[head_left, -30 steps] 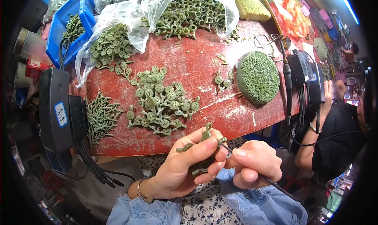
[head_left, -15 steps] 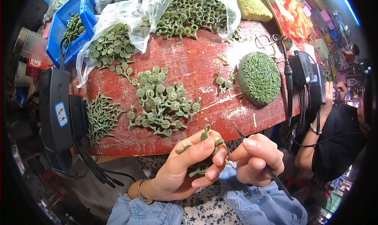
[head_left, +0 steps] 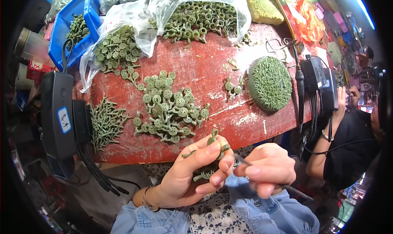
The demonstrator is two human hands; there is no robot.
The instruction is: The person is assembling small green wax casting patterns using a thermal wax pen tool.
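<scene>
My left hand [head_left: 176,176] is closed around several small green looped parts [head_left: 213,136], which stick out between thumb and fingers above my lap; their lower portions are partly hidden by the fingers. Just to the right, my right hand [head_left: 268,166] grips a thin dark pointed tool [head_left: 242,160], its tip close to the left fingertips. Motion blurs the tool, so whether it touches a part I cannot tell. Beyond the hands, a heap of green pieces with perforated round heads [head_left: 168,111] lies on the worn red table [head_left: 229,127].
Left of the heap are thin green sticks [head_left: 106,123], beside a black device [head_left: 57,119] with cables. Plastic bags [head_left: 135,21] of green parts and a blue bin [head_left: 65,33] stand behind. A round textured green block [head_left: 270,84] sits right. Another person's arm [head_left: 323,148] is farther right.
My right hand has turned and the tool tip has come down and left, nearer the left fingers. My left hand stays almost still, holding the looped parts.
</scene>
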